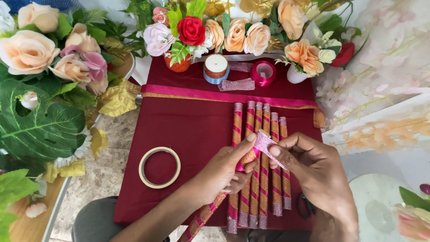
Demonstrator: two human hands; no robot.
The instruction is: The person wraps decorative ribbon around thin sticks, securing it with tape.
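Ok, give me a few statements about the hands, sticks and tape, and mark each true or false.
1. The left hand holds a striped stick. True.
2. The right hand pinches a glittery pink ribbon. True.
3. The tape ring lies on the bare floor. False: it lies on the maroon cloth.
4. Five wrapped sticks lie side by side on the cloth. True.
5. The red rose lies between the hands. False: it stands among the flowers behind the cloth.

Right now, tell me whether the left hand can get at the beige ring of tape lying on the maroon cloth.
Probably yes, once freed. The left hand grips a striped stick, and the beige ring of tape lies flat on the maroon cloth with bare cloth between them.
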